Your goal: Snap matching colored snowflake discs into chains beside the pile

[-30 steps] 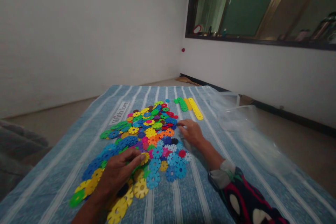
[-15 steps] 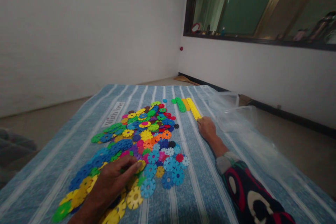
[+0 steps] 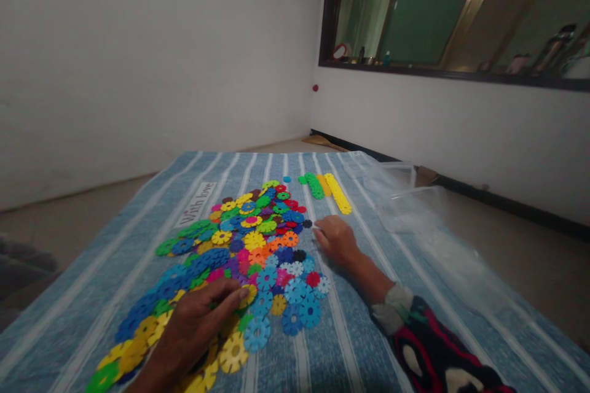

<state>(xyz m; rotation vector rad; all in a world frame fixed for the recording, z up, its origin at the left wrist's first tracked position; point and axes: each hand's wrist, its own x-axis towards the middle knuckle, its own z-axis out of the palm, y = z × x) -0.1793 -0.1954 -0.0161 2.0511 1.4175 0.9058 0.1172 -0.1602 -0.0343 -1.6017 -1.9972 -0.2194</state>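
My left hand (image 3: 203, 313) is closed, pinching a yellow snowflake disc (image 3: 249, 296) between thumb and fingers at the near side of a heap. That heap of notched plastic discs (image 3: 253, 239) is mixed in colour: blue, green, yellow, orange, red and others. Just right of it hovers my right hand (image 3: 336, 241), fingers loosely bent and slightly apart, with nothing visible in them. Its fingertips are close to a small black disc (image 3: 307, 223). Beyond it lies a yellow row of overlapping discs (image 3: 338, 194), beside an orange row (image 3: 323, 185) and a green row (image 3: 314, 186).
A striped blue cloth (image 3: 369, 331) covers the surface. Clear plastic containers (image 3: 410, 206) and a transparent bag (image 3: 465, 270) lie along the right side. A "With love" strip (image 3: 197, 204) is at the left. One blue disc (image 3: 286, 179) sits alone at the back.
My right hand has left the near end of the yellow row and moved left and nearer, towards the heap. My left hand keeps its yellow disc in about the same place.
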